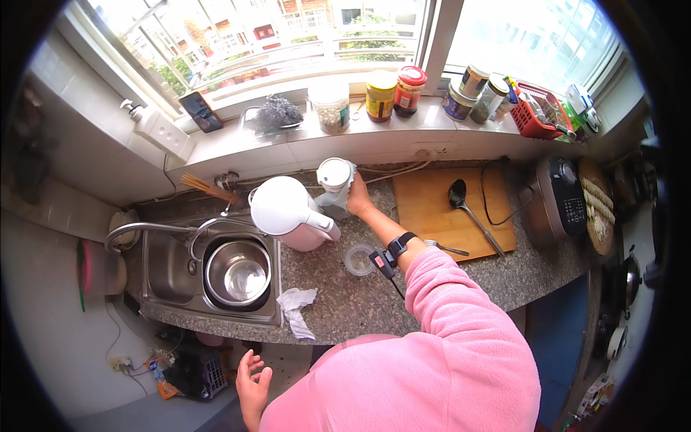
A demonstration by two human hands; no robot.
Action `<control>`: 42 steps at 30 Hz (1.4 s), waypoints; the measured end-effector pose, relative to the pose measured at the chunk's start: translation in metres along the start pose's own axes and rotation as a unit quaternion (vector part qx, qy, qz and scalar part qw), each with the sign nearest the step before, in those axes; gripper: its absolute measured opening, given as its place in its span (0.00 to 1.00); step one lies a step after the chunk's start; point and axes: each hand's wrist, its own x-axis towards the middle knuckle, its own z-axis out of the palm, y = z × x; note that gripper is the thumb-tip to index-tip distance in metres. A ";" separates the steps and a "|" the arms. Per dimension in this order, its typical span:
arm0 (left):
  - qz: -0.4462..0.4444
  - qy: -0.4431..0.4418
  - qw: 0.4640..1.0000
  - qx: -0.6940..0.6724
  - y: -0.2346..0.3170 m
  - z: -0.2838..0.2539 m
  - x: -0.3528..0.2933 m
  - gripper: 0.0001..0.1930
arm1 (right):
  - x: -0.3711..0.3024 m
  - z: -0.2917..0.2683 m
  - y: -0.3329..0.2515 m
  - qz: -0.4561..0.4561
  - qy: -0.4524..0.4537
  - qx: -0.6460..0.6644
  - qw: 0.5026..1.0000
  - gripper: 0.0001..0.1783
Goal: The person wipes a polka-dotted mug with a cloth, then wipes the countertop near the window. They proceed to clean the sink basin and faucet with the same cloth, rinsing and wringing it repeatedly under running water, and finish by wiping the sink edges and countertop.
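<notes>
My right hand (358, 199) reaches across the counter and closes on the side of a white-lidded container (335, 175) with a greyish, crumpled wrap around it; some of my fingers are hidden behind it. Just left of that container stands a white electric kettle (282, 209), its handle toward me. A small clear round dish (359, 259) lies below my right forearm. My left hand (252, 387) hangs in front of the counter's near edge, fingers loosely apart and holding nothing. The nearest thing on the counter to it is a crumpled white cloth (296, 312).
To the left is a steel sink (169, 270) holding a metal pot (238, 272). A wooden cutting board (425, 209) carries a black ladle (458, 194) and a fork (448, 249). Farther right stands a rice cooker (553, 201). Jars (381, 97) line the windowsill.
</notes>
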 end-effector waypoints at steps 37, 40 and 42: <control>0.000 -0.084 0.995 0.049 0.009 0.017 0.059 0.27 | 0.095 -0.048 -0.026 0.256 -0.035 -0.319 0.912 0.11; -0.003 -0.078 0.996 0.035 0.006 0.018 0.060 0.27 | 0.096 -0.045 -0.030 0.226 -0.017 -0.325 0.918 0.11; -0.037 -0.087 0.995 0.033 0.003 0.018 0.057 0.27 | 0.095 -0.045 -0.030 0.163 -0.052 -0.327 0.929 0.12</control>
